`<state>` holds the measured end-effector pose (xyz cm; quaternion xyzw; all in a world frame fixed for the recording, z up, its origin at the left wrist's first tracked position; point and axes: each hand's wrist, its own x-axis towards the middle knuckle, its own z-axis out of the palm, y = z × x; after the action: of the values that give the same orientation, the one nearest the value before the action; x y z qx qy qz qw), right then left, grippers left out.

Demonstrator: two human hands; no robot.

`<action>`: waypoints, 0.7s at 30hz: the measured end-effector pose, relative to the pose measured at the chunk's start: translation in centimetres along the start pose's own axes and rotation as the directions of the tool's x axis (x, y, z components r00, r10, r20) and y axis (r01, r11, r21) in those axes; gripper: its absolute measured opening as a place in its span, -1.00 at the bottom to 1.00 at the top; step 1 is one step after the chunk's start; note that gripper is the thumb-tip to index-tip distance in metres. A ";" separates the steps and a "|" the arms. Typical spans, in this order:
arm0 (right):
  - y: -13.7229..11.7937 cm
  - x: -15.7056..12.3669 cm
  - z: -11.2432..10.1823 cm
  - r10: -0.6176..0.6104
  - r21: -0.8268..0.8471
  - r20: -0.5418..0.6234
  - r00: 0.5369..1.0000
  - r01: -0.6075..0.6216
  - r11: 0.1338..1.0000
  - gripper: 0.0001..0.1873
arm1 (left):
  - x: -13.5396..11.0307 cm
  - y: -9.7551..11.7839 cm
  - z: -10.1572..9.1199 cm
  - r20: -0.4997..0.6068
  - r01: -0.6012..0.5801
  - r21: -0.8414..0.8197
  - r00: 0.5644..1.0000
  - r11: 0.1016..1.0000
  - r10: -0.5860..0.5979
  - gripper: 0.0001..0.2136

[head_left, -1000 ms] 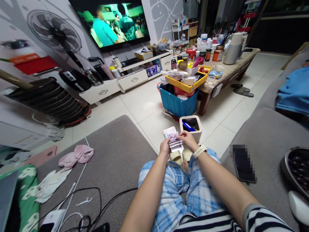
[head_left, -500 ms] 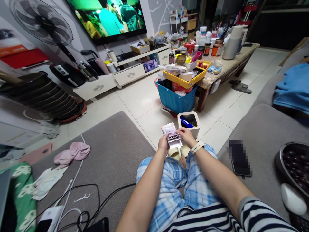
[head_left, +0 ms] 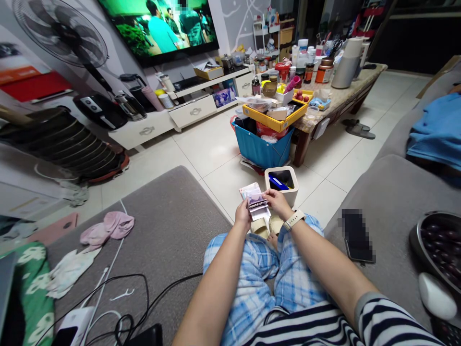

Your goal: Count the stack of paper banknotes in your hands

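Observation:
Out in front of my knees is a folded wad of banknotes [head_left: 256, 198], purple notes on top and paler pinkish ones behind. My left hand [head_left: 244, 214] is closed around the wad's left side. At its right edge, the fingers of my right hand [head_left: 275, 200] pinch the top purple note. A pale slip hangs below the wad. Just beyond my right hand, a cream square bin [head_left: 292, 196] stands on the floor with a blue packet [head_left: 278, 182] inside.
A blue basket [head_left: 262, 146] topped by a yellow tray [head_left: 268, 124] stands beside the crowded coffee table [head_left: 342, 103]. A phone [head_left: 358, 238], a bowl of dark fruit [head_left: 441, 247] and a white mouse-shaped object [head_left: 437, 296] lie to my right. Cables [head_left: 146, 288] cross the left cushion.
The top purple note has shifted slightly left and lies flatter on the wad. Both hands stay nearly in place. The television picture differs.

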<state>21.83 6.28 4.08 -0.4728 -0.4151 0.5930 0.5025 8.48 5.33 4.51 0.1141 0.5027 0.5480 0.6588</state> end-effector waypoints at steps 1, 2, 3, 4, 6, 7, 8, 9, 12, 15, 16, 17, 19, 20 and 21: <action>-0.1 0.0 0.0 0.004 -0.001 0.000 1.000 -0.004 1.000 -0.66 | 0.0 0.0 0.0 0.002 0.001 0.000 1.000 1.000 -0.001 -0.82; -0.1 0.0 0.1 0.007 -0.002 -0.002 1.000 -0.007 1.000 -0.66 | 0.1 0.0 -0.1 0.005 0.000 -0.001 1.000 1.000 0.000 -0.82; -0.2 -0.1 0.1 0.010 -0.003 -0.004 1.000 -0.010 1.000 -0.66 | 0.1 -0.1 -0.1 0.008 0.000 -0.001 1.000 1.000 0.000 -0.81; -0.2 -0.1 0.1 0.013 -0.004 -0.005 1.000 -0.013 1.000 -0.65 | 0.1 -0.1 -0.1 0.011 -0.001 -0.001 1.000 1.000 0.001 -0.81; -0.3 -0.1 0.1 0.020 -0.005 -0.008 1.000 -0.020 1.000 -0.65 | 0.2 -0.1 -0.1 0.016 -0.001 0.001 1.000 1.000 0.001 -0.80; -0.3 -0.2 0.1 0.024 -0.004 -0.009 1.000 -0.024 1.000 -0.64 | 0.2 -0.1 -0.1 0.016 0.001 0.004 1.000 1.000 -0.001 -0.81; -0.4 -0.2 0.2 0.027 -0.002 -0.009 1.000 -0.027 1.000 -0.64 | 0.2 -0.1 -0.1 0.014 0.000 0.007 1.000 1.000 0.000 -0.81; -0.4 -0.1 0.2 0.029 0.000 -0.008 1.000 -0.029 1.000 -0.65 | 0.2 -0.1 -0.1 0.013 -0.001 0.011 1.000 1.000 0.001 -0.81; -0.4 -0.1 0.2 0.030 0.013 -0.006 1.000 -0.030 0.999 -0.65 | 0.2 -0.1 -0.2 0.014 -0.012 0.021 1.000 1.000 0.011 -0.82; -0.4 -0.1 0.2 0.021 0.022 -0.008 1.000 -0.021 1.000 -0.64 | 0.2 -0.1 -0.2 0.009 -0.014 0.021 1.000 1.000 0.014 -0.82; -0.4 -0.1 0.2 0.019 0.023 -0.009 1.000 -0.018 1.000 -0.64 | 0.2 -0.1 -0.2 0.007 -0.013 0.019 1.000 1.000 0.013 -0.83; -0.5 -0.1 0.2 0.017 0.020 -0.009 1.000 -0.016 1.000 -0.64 | 0.2 -0.1 -0.2 0.007 -0.014 0.015 1.000 1.000 0.014 -0.83; -0.5 -0.2 0.2 0.015 0.010 -0.009 1.000 -0.015 1.000 -0.64 | 0.2 -0.1 -0.2 0.012 -0.018 0.009 1.000 1.000 0.018 -0.83; -0.5 -0.2 0.2 0.015 0.005 -0.011 1.000 -0.015 1.000 -0.64 | 0.2 -0.2 -0.2 0.018 -0.021 0.008 1.000 1.000 0.021 -0.84; -0.5 -0.2 0.2 0.016 0.001 -0.010 1.000 -0.016 1.000 -0.64 | 0.3 -0.2 -0.2 0.023 -0.025 0.007 0.999 1.000 0.024 -0.84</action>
<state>21.78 6.15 4.60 -0.4790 -0.4084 0.5948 0.4999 8.40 5.42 4.14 0.1289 0.4954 0.5529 0.6575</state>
